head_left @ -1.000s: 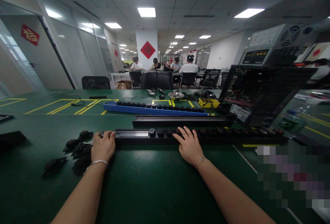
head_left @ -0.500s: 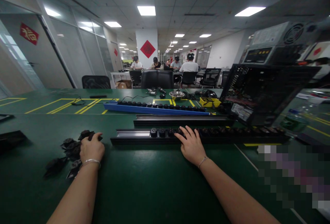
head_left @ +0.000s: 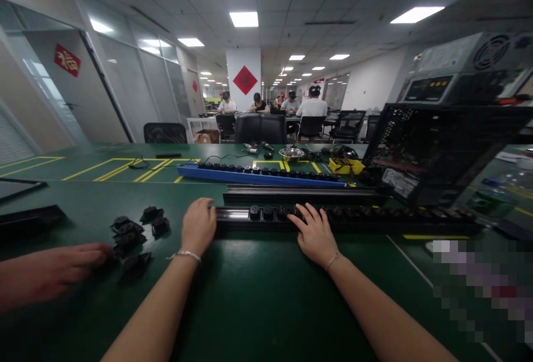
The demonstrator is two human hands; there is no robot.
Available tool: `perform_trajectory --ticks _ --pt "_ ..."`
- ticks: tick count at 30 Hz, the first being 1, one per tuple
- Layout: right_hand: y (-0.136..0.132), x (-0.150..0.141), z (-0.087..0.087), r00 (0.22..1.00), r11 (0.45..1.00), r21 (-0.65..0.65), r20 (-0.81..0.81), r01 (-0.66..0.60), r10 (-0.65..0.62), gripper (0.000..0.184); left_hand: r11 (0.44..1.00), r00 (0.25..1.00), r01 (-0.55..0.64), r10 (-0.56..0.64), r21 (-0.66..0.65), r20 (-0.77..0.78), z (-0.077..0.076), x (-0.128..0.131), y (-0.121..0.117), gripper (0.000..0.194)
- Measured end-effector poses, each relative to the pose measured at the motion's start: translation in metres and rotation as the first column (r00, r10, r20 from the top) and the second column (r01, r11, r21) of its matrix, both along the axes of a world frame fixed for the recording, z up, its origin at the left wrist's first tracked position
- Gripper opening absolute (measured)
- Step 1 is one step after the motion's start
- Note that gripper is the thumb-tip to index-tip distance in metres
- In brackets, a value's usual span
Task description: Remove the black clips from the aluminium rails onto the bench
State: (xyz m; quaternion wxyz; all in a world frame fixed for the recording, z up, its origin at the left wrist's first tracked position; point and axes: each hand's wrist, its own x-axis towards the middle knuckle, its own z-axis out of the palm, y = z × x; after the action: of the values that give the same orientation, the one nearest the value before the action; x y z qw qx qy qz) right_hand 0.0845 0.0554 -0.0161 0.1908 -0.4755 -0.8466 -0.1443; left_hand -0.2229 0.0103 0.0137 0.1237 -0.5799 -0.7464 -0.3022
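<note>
A long black rail [head_left: 245,229] lies across the green table, with a row of black socket modules [head_left: 255,212] seated along its channel. My left hand [head_left: 199,224] is at the rail's left end, fingers curled over; what they hold is hidden behind the hand. On the modules farther along, my right hand [head_left: 312,231] rests with its fingers spread. To the left of my left hand lies a loose pile of similar black modules [head_left: 127,232]. Another person's hand [head_left: 58,273] reaches in from the left edge to that pile, blurred.
Behind the rail lie a second black rail [head_left: 291,192] and a blue rail [head_left: 258,175] with modules. A metal bowl [head_left: 291,154], a yellow tray [head_left: 346,166] and an open computer case [head_left: 441,156] stand beyond. A dark panel [head_left: 31,217] lies at left.
My left hand has moved right from the loose pile to the rail's left end. A co-worker's hand has come in from the left. My right hand stays on the modules.
</note>
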Motion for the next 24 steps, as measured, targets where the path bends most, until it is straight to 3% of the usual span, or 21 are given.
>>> perform_trajectory --ticks 2,4,8,24 --pt "0.0 0.0 0.0 1.0 1.0 -0.002 -0.005 -0.003 0.003 0.052 0.989 0.989 0.145 -0.145 -0.029 -0.011 0.0 0.031 0.012 0.036" --pt "0.0 0.0 0.0 1.0 1.0 -0.005 -0.007 -0.005 0.005 0.052 0.959 0.96 0.274 -0.269 -0.073 0.074 -0.004 0.058 0.023 0.044" --pt "-0.001 0.0 0.0 1.0 1.0 -0.012 0.0 0.0 0.0 0.052 0.962 0.968 0.221 -0.197 -0.158 0.155 -0.013 0.088 0.031 0.04" --pt "0.0 0.0 -0.001 1.0 1.0 -0.013 -0.02 -0.012 0.012 0.054 0.994 0.971 0.038 -0.012 -0.104 0.24 -0.016 0.07 0.024 0.038"
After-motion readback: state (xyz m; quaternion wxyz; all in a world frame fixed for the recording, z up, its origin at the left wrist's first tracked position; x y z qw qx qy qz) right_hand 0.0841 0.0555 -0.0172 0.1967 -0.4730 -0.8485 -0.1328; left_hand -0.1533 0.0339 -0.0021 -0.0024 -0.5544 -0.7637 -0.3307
